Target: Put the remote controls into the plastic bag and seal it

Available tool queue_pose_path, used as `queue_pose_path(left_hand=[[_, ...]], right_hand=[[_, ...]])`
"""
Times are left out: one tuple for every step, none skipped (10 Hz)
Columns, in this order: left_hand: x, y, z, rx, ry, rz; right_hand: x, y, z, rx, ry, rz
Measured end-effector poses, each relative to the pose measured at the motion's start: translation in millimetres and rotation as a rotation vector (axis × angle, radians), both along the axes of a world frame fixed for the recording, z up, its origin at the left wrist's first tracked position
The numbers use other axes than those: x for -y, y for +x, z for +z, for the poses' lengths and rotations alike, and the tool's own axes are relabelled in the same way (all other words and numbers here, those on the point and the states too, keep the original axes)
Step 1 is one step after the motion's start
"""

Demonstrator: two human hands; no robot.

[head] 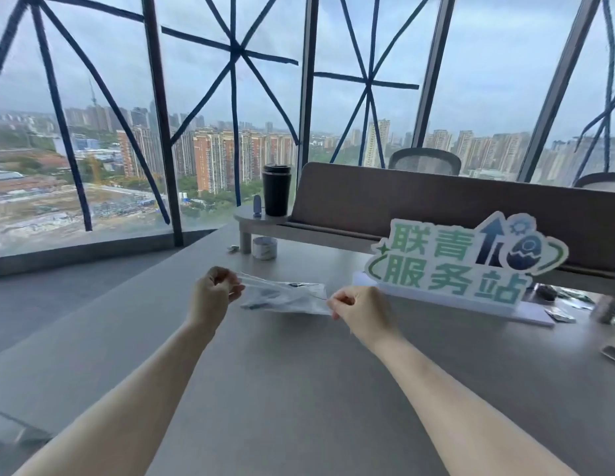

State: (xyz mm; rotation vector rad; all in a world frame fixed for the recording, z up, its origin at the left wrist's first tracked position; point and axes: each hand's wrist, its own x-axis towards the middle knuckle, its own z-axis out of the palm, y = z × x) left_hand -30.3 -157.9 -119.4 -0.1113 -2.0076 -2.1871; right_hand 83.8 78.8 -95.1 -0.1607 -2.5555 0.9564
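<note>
A clear plastic bag (292, 298) lies stretched between my hands just above the grey table (299, 389). Dark shapes show through the plastic; they look like remote controls (264, 297) inside the bag, though they are blurred. My left hand (215, 293) pinches the bag's near edge at its left end. My right hand (359, 309) pinches the same edge at its right end. Both hands have thumb and fingers closed on the plastic strip.
A white and green sign (467, 262) stands on a base right of the bag. Behind it runs a brown desk divider (436, 204). A black cup (276, 190) stands on a small shelf, a tape roll (264, 248) below it. Small items lie at the table's right edge.
</note>
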Motion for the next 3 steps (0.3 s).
queue_pose_path(left_hand=[[10,18,-25,0.023,-0.065,0.024],[18,41,-28,0.067,-0.187,0.063],[22,84,-34,0.012,-0.207,0.144]], right_hand=[[3,21,-8,0.117,-0.006,0.088],[-6,49,-4,0.131,-0.038,0.101],[-27,97,20,-0.063,-0.256,0.043]])
